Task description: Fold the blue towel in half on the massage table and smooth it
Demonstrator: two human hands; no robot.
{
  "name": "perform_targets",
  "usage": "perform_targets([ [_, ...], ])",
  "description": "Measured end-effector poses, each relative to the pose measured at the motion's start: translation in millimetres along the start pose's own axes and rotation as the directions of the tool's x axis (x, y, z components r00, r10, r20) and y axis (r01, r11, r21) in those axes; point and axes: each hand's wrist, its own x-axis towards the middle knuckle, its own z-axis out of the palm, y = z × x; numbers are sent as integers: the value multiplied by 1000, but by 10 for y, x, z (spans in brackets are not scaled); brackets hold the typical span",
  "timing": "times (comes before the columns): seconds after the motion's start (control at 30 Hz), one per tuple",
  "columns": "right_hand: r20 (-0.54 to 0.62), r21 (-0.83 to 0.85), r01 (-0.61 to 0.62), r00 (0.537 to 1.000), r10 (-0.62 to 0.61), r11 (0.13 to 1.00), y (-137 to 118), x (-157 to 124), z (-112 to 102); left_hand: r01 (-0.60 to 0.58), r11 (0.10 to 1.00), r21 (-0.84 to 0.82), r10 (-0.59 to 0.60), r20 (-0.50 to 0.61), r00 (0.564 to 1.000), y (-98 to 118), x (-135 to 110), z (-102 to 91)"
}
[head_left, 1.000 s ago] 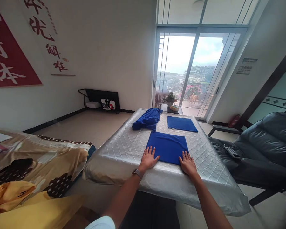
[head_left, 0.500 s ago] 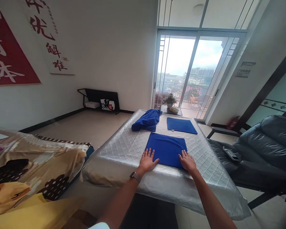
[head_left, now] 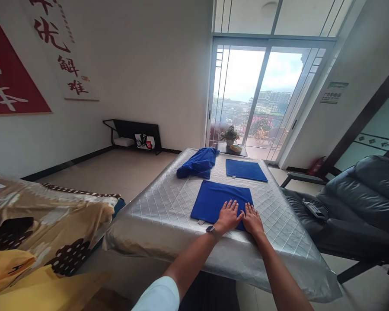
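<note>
Both hands lie flat on a folded blue cloth [head_left: 214,199] that sits near the front edge of the worktop [head_left: 162,207], about midway along it. The left hand [head_left: 228,214] and the right hand [head_left: 253,219] rest side by side on the cloth's near right corner, thumbs almost touching. Each grip is open: fingers spread, palms pressed down, clamped on nothing. A watch [head_left: 211,230] sits on the left wrist. At the cloth's near left edge a small pale bit shows, possibly a tag, too small to be sure. Toward the far edge of the worktop lie a second blue cloth [head_left: 245,169], flat at the far right, and a crumpled blue cloth [head_left: 197,163] just beside it at the far left. A dark recliner chair [head_left: 359,203] stands off the right edge, and a patterned blanket [head_left: 52,216] lies off the left.
</note>
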Motion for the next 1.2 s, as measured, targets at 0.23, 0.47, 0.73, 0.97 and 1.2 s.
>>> perform_targets([
  [0.23,-8,-13,12,1000,-12,1000,37,29,50,33,999,-40,-33,16,999,25,168,191],
  [0.47,-12,78,-21,1000,22,997,-9,37,38,265,963,54,-267,37,963,-797,-268,-135],
  [0.73,26,39,-50,998,49,998,-26,7,38,369,923,110,-374,28,927,-1239,-643,-299],
  [0.97,93,16,-37,995,35,999,22,46,-52,367,927,73,-371,48,927,-1205,-680,-327],
  [1.2,24,-6,-8,1000,8,1000,84,385,-196,370,926,72,-373,37,927,-1210,-688,-317],
])
